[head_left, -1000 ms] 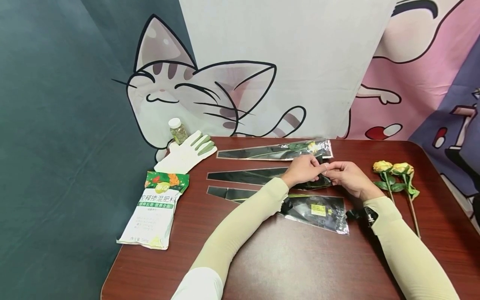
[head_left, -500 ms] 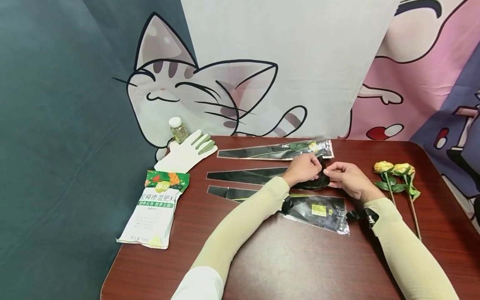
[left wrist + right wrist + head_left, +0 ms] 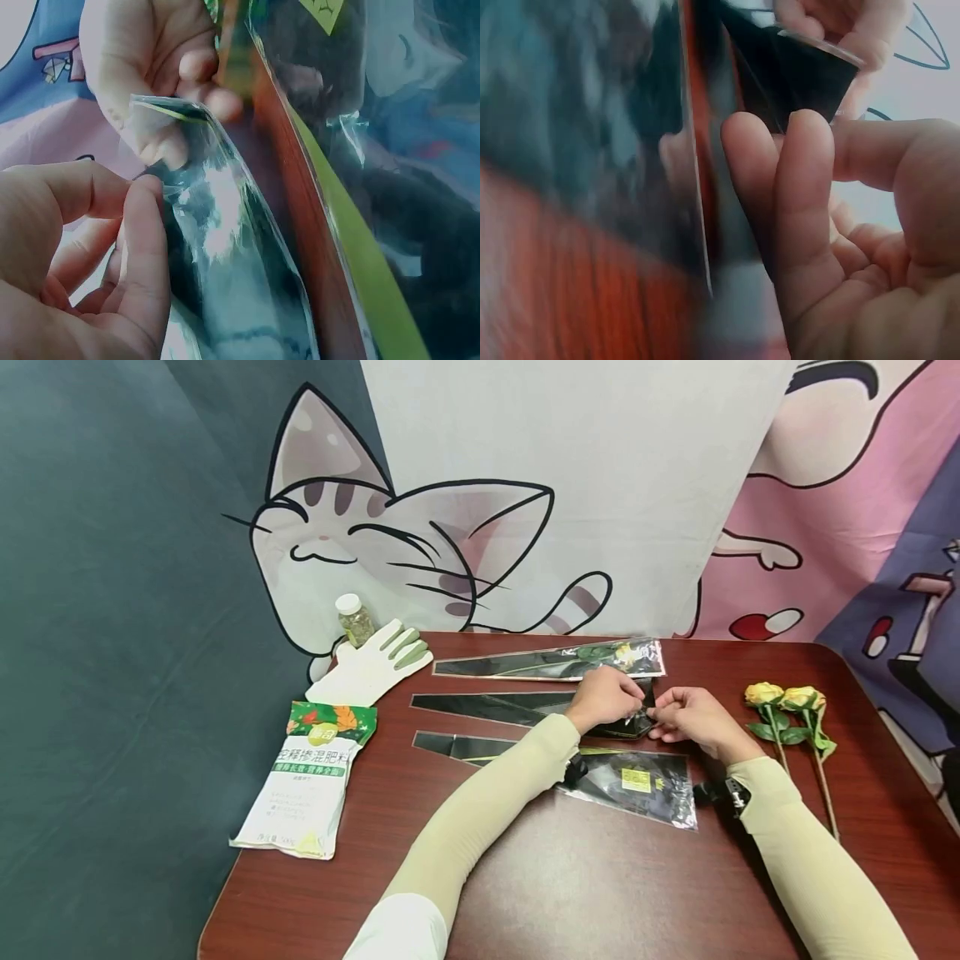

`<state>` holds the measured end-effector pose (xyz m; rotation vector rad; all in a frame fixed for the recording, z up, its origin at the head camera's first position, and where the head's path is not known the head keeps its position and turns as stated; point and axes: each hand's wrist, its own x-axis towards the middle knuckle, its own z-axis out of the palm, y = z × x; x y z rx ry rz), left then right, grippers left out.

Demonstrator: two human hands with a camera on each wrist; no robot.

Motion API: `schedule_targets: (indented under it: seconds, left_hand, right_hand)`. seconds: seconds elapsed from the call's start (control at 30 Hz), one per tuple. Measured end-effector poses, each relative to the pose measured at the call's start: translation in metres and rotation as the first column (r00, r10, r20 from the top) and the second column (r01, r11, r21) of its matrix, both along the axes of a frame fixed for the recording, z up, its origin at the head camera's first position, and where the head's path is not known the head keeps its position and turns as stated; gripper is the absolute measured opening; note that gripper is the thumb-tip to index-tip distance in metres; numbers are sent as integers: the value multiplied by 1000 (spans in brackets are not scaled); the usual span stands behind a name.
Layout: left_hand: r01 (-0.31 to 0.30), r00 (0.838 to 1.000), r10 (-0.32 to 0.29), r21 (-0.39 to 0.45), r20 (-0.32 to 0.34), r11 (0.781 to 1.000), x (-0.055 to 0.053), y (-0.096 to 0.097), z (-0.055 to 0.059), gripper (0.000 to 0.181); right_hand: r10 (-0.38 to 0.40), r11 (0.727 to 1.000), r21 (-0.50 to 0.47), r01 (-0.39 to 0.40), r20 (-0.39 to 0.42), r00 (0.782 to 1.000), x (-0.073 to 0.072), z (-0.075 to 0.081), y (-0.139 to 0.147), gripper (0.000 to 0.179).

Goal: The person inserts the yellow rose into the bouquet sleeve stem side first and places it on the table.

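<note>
Between my hands is the wide end of a tapering black-and-clear plastic flower sleeve, the middle one of three in a row. My left hand pinches the film near its mouth between thumb and forefinger, as the left wrist view shows. My right hand pinches the right corner of the same sleeve. In the right wrist view its fingertips lie against the black film. Behind lies a sleeve with a yellow rose inside. Nearer me, partly under my left forearm, is a sleeve with a yellow label.
Two loose yellow roses with long stems lie right of my right hand. To the left are a white-and-green glove, a lidded jar and a fertilizer bag. A cartoon-cat cloth hangs behind the brown table.
My fingertips, together at the sleeve's mouth a second ago, have drawn a little apart. The right fingers shift slightly along the sleeve's edge, and the film at the mouth changes shape.
</note>
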<state>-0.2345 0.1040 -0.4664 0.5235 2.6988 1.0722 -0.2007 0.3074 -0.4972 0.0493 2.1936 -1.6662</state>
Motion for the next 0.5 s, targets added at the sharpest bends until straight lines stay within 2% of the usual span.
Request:
schedule_targets:
  seconds: [0.17,0.33,0.5]
  left_hand:
    - [-19,1000,19,34,5,999,-3,-5,-1,12]
    - [-43,999,41,103,23,994,-5,-10,-2,15]
    - [-68,997,62,147,45,987,-5,-11,-10,19]
  right_hand:
    - [27,993,117,-28,9,1000,-2,0,1,22]
    - [22,992,126,-25,22,1000,-2,-2,2,21]
    - [9,994,110,-11,19,1000,-3,-5,2,20]
